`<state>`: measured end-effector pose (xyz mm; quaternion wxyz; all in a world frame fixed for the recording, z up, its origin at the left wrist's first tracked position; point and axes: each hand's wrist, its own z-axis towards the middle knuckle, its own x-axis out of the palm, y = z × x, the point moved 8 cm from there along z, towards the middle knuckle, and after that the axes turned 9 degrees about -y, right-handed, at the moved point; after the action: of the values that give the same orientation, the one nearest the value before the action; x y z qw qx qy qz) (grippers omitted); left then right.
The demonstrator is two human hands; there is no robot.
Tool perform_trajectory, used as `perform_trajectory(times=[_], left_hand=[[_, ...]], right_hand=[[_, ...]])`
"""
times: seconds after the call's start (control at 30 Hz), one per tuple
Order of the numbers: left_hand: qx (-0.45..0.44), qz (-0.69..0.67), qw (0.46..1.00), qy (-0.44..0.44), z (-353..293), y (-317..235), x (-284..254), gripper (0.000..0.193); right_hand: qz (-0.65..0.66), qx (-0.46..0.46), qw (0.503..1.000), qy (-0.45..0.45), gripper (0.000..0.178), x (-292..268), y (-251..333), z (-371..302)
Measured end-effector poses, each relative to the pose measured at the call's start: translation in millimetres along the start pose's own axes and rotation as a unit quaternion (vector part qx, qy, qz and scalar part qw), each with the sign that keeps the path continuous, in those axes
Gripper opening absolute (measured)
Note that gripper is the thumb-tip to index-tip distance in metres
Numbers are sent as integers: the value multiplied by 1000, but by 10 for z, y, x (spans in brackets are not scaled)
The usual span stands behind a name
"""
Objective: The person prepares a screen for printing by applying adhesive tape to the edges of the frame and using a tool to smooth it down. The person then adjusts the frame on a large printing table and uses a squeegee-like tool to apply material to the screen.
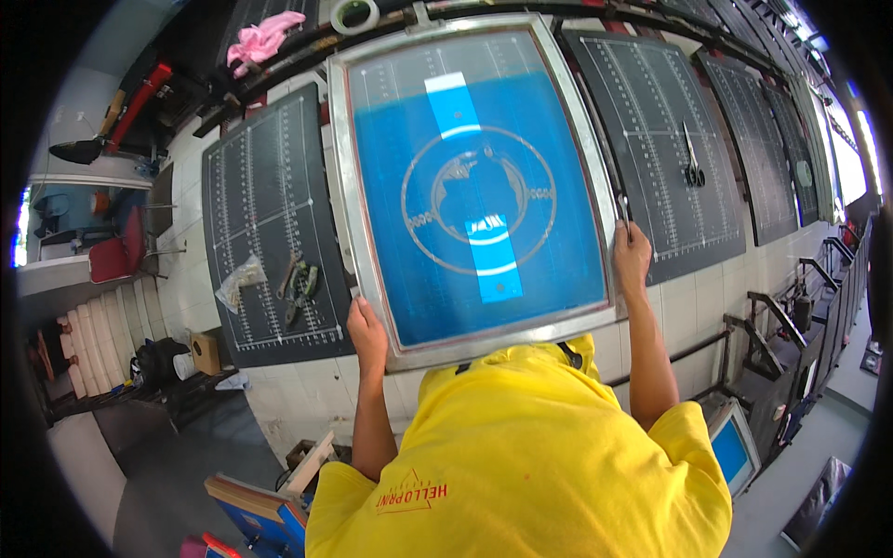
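A screen printing frame (342, 214) with a metal rim and blue mesh lies in front of me. Its mesh bears a ring-shaped design, and pale strips show beneath it. Near the lower left corner, my left hand (366, 333) grips the rim, thumb upward and fingers mostly hidden. My right hand (633, 256) is closed at the right rim, lower down that side. A slim dark and metallic piece (624, 206) projects just above the right fingers; I cannot tell whether it is held or part of the fixture.
Black gridded boards flank the frame. Scissors (694, 167) lie on the right board (651, 102); a clear plastic bag (240, 283) and small hardware (298, 286) lie on the left one (265, 186). A tape roll (354, 15) and pink cloth (264, 41) are at the back.
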<state>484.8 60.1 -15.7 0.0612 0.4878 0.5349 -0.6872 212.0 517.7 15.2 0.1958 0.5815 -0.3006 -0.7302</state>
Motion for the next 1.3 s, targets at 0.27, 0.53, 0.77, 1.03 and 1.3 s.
perform_trajectory(times=[0.27,0.53,0.77,1.03,1.3], left_hand=[[40,-67,996,-49,48,-107,-98,40],[19,-90,995,-42,65,-71,-76,45],[-4,-70,997,-30,22,-42,-85,46],[-5,-68,997,-37,72,93,-56,50],[-21,-47,998,-33,31,31,-38,51]], right_hand=[[15,10,1000,-5,33,32,97,23],[18,-14,1000,-18,33,103,31,68],[43,23,999,12,37,52,-6,71],[28,25,999,12,37,73,24,113],[10,42,999,6,33,61,-20,116]])
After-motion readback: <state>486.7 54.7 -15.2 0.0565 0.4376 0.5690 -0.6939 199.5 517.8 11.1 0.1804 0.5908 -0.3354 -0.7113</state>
